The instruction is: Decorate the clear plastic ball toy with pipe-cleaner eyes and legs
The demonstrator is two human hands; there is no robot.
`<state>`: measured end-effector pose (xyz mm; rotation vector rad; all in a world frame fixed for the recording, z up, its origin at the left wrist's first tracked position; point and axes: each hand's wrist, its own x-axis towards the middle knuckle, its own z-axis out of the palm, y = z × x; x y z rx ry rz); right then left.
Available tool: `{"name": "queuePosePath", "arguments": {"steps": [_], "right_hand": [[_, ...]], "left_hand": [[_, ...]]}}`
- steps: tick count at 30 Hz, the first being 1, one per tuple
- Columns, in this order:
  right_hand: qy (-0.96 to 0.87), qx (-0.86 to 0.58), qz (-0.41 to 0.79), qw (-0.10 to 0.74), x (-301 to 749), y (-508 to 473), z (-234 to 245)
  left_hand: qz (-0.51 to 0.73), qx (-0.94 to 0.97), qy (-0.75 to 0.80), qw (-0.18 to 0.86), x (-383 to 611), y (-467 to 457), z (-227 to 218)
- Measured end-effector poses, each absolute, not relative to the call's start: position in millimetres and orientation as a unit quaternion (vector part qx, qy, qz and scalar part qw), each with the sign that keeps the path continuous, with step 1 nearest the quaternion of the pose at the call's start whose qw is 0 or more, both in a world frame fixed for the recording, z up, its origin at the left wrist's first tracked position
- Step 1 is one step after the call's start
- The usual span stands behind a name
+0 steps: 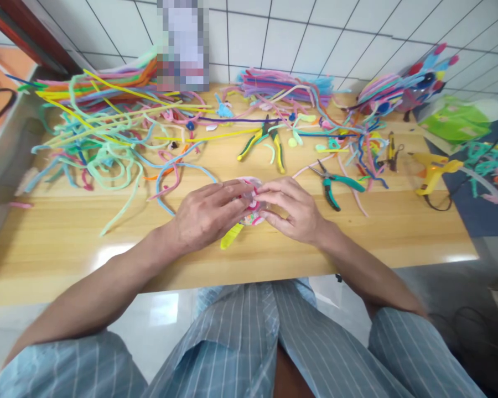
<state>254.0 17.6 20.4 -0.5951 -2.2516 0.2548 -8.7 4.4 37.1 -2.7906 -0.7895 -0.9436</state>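
Between my hands, near the front of the wooden table, is a small round piece (254, 205) in pink and white with multicoloured patches; its exact kind is unclear. My left hand (209, 213) lies over its left side, fingers bent and gripping it. From the right, my right hand (296, 210) pinches its edge with thumb and fingertips. A yellow-green ribbed strip (231, 236) pokes out below the left fingers. My fingers hide much of the round piece. A light-blue pipe cleaner (160, 185) curves on the table beside my left hand.
Tangled pipe cleaners (108, 149) cover the left and back, with a bundle (282, 88) against the tiled wall. Yellow-handled pliers (279, 152) and teal-handled pliers (331, 190) lie beyond my hands. A yellow glue gun (434, 171) with a cord rests at right.
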Motion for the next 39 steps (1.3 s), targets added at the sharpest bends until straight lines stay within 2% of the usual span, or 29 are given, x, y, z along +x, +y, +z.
{"name": "queuePosePath", "arguments": {"steps": [9,15,20,30,36,39], "right_hand": [[-0.88,-0.274,0.094,0.378,257,12,16],[-0.889,-0.212,0.07,0.399,258,10,15],[-0.89,-0.236,0.054,0.387,257,9,17],[-0.86,-0.232,0.071,0.448,258,8,18],[-0.884,-0.229,0.019,0.407,257,9,14],[-0.883,-0.205,0.016,0.423,257,9,14]], "left_hand": [[-0.31,-0.912,-0.27,0.023,-9,4,35],[-0.299,-0.912,-0.28,0.024,-11,4,32],[-0.301,-0.913,-0.273,0.034,-11,4,33],[-0.316,-0.911,-0.265,0.023,-12,3,33],[-0.307,-0.913,-0.264,0.043,-10,4,35],[-0.314,-0.912,-0.261,0.046,-10,4,36]]}}
